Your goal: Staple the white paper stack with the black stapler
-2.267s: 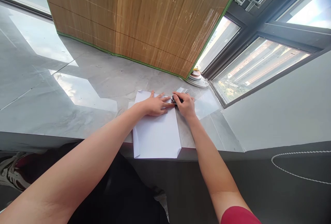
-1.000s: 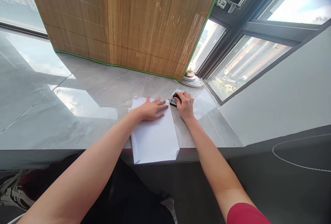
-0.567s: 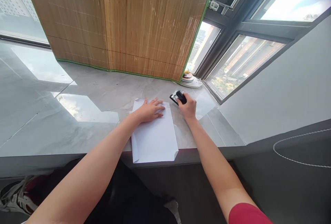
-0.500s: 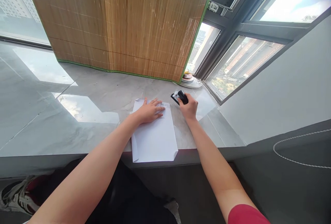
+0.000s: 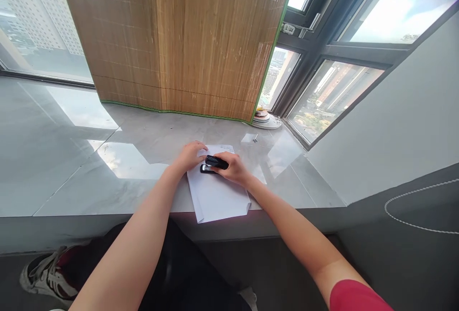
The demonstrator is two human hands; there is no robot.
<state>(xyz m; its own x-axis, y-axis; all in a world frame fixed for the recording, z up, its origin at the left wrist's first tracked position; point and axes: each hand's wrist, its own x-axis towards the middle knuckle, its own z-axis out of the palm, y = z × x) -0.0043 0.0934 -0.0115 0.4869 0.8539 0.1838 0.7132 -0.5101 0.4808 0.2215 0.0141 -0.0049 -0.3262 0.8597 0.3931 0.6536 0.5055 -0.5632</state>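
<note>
A white stack of paper [image 5: 218,191] lies on the grey stone sill [image 5: 143,158], its near end hanging over the front edge. My right hand [image 5: 233,168] grips a small black stapler [image 5: 212,163] and holds it over the paper's left part, near the far end. My left hand [image 5: 190,154] rests with curled fingers at the paper's far left corner, right beside the stapler's nose. Whether it pinches the sheet edge cannot be made out.
A bamboo blind [image 5: 179,43] with green edging hangs down to the sill behind the paper. A small white scrap and a tiny metal piece [image 5: 251,138] lie further back right. Stacked dishes [image 5: 263,118] sit in the window corner. A grey wall [image 5: 387,119] rises at right.
My right hand has carried the stapler from the paper's far right corner across to its left side. My left hand slid to the far left corner and curled. The view tilted up slightly.
</note>
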